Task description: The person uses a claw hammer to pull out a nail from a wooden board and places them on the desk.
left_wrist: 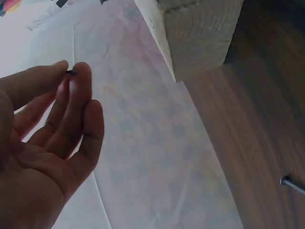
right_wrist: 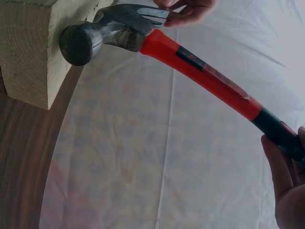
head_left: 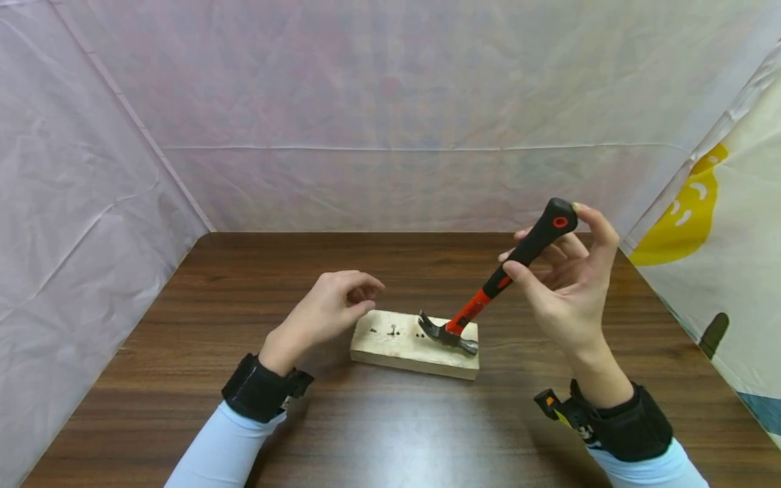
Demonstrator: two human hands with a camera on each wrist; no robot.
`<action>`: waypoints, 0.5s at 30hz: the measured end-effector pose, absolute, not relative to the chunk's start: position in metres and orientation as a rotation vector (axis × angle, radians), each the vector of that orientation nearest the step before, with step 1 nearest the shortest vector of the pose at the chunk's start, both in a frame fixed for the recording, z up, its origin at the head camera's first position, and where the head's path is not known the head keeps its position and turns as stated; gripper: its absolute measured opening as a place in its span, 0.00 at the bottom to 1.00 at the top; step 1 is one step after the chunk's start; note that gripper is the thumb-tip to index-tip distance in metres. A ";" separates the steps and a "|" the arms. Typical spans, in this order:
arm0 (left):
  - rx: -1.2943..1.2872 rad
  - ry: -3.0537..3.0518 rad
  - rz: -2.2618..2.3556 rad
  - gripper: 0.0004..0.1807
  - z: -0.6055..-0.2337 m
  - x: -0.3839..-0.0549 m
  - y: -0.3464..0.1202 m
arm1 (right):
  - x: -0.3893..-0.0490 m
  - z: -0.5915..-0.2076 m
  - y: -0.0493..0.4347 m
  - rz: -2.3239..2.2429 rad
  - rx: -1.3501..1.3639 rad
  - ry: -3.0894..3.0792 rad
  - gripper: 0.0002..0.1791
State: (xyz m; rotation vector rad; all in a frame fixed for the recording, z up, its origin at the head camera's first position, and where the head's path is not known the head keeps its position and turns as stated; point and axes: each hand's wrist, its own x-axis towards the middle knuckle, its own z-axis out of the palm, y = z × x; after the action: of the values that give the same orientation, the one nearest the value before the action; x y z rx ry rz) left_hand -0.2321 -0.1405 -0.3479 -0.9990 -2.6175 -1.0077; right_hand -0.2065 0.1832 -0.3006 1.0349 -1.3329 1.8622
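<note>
A claw hammer [head_left: 468,313] with a black and red handle is held by my right hand [head_left: 576,291], fingers and thumb around the black grip. Its steel head [right_wrist: 112,33] rests on the right part of a pale wooden block [head_left: 390,349], handle slanting up to the right. Left of the block's middle, a nail [head_left: 393,330] stands in the top among several dark holes. Over the block's left end is my left hand [head_left: 329,305]. Its thumb and forefinger pinch a small dark nail [left_wrist: 71,72], of which only the end shows.
The block lies on a brown wood-grain table [head_left: 415,427]. Another nail [left_wrist: 286,181] lies on the tabletop in the left wrist view. Pale cloth walls [head_left: 390,102] stand behind and beside the table, with a yellow print [head_left: 683,224] at the right.
</note>
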 end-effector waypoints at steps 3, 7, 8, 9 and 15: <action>-0.963 -2.651 -0.979 0.14 -0.347 -0.232 -0.143 | -0.206 -0.301 0.183 1.853 1.027 -1.344 0.45; -0.872 -2.725 -0.925 0.13 -0.348 -0.232 -0.147 | -0.204 -0.300 0.183 1.827 1.008 -1.384 0.44; -0.846 -2.747 -0.917 0.13 -0.348 -0.231 -0.148 | -0.204 -0.300 0.183 1.823 1.004 -1.392 0.44; -0.821 -2.768 -0.912 0.12 -0.348 -0.231 -0.148 | -0.204 -0.300 0.182 1.818 0.998 -1.401 0.44; -0.725 -2.871 -0.903 0.11 -0.350 -0.232 -0.153 | -0.203 -0.299 0.181 1.805 0.986 -1.418 0.44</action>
State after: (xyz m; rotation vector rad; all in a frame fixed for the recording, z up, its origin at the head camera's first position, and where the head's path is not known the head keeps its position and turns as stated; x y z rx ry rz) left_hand -0.2316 -0.1534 -0.3501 -0.7246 -2.8712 -0.9032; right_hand -0.2027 0.1807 -0.2989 0.9861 -1.4185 1.8055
